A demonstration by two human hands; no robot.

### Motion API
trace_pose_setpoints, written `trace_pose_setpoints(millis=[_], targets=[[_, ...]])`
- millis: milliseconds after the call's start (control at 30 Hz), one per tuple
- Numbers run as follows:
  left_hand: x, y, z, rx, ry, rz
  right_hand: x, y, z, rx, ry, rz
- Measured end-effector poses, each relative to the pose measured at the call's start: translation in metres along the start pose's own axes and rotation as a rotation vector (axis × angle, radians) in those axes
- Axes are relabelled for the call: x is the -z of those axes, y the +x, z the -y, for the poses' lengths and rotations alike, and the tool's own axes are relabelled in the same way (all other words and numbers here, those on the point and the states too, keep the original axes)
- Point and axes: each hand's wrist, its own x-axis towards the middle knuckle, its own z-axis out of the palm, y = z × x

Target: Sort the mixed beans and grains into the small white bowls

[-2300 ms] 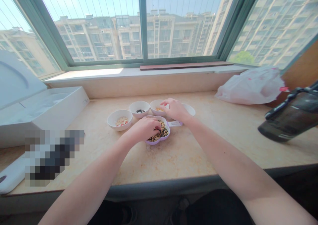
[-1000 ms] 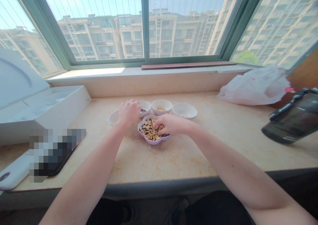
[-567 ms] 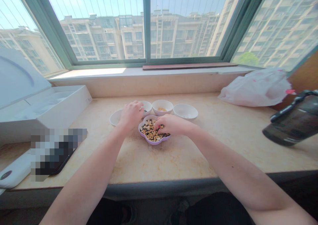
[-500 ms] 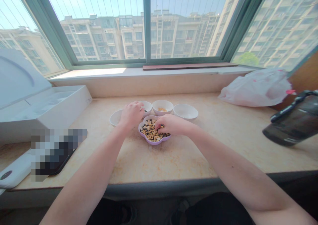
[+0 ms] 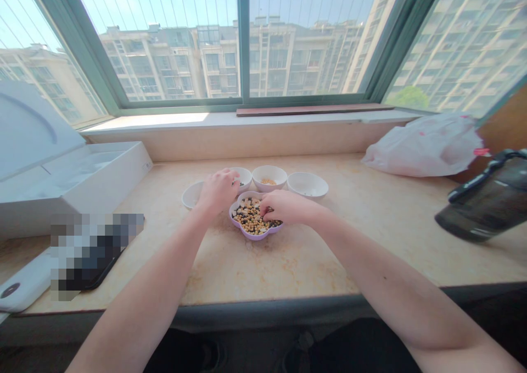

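A lilac flower-shaped dish (image 5: pixel 256 237) holds mixed yellow beans, dark beans and pale flat pieces. My right hand (image 5: pixel 286 205) reaches into its right side, thumb and fingers bent together at the beans; whatever lies between the tips is too small to name. My left hand (image 5: pixel 220 189) hovers at the second white bowl (image 5: pixel 246 176) from the left, which has a few dark bits inside. Its fingers are curled down and their tips are mostly hidden. Partly behind that hand is the leftmost white bowl (image 5: pixel 190 196). Yellow grains lie in the third white bowl (image 5: pixel 269 172).
A fourth white bowl (image 5: pixel 308 185) stands to the right. At left are an open white box (image 5: pixel 111 175), a blurred-out dark phone-like slab (image 5: pixel 107 257) and a white object (image 5: pixel 27 285). A plastic bag (image 5: pixel 424 145) and a dark jug (image 5: pixel 486 202) stand at right.
My right hand has shifted very slightly to the right within the dish. The left hand stays nearly where it was, over the second bowl.
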Motion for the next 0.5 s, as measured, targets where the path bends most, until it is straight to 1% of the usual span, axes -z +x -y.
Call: trace_pose_setpoints(millis=[167, 300, 400, 500], targets=[[-0.002, -0.001, 0.0, 0.003, -0.005, 0.007, 0.002, 0.0, 0.003, -0.036, -0.002, 0.013], [-0.003, -0.003, 0.0, -0.015, -0.077, 0.006, 0.004, -0.001, -0.001, -0.073, 0.078, -0.084], [-0.001, -0.007, -0.002, -0.037, -0.168, 0.022, 0.007, -0.001, -0.006, -0.077, 0.257, -0.152], [0.004, -0.013, -0.006, -0.111, -0.235, 0.076, 0.011, -0.002, -0.009, -0.031, 0.601, -0.174]])
